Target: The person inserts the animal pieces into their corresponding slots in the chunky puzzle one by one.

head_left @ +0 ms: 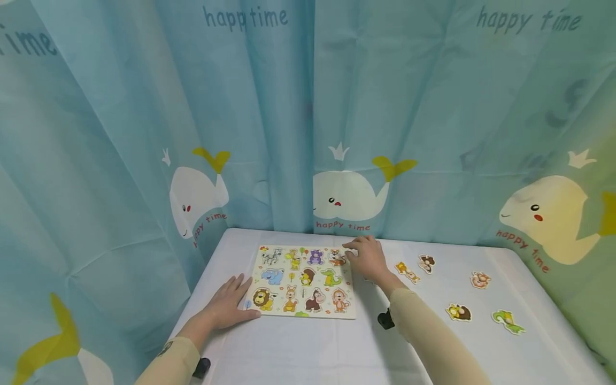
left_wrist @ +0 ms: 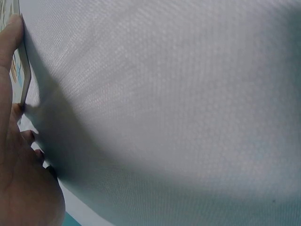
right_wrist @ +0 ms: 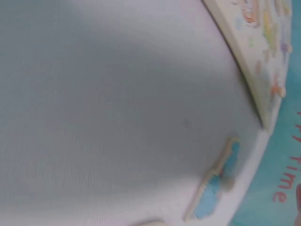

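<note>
A wooden animal puzzle board [head_left: 283,283] lies on the white table, with rows of colourful animal pictures. My left hand [head_left: 230,305] rests at its near left corner, thumb along the front edge and extended fingers beside the left edge. The left wrist view also shows the thumb [left_wrist: 11,35] at the board's rim. At the far right corner, my right hand [head_left: 369,258] has thumb and index fingertips close beside an orange-and-brown animal picture [head_left: 337,258], with a gap between them. In the right wrist view the right hand is nearly all out of sight.
Loose animal pieces lie right of the board: a green crocodile [head_left: 508,322], a hedgehog [head_left: 459,312], a squirrel-like one [head_left: 480,279], and others farther back. A blue piece [right_wrist: 207,197] lies near the board, partly hidden by the right arm in the head view. A curtain [head_left: 289,133] hangs behind.
</note>
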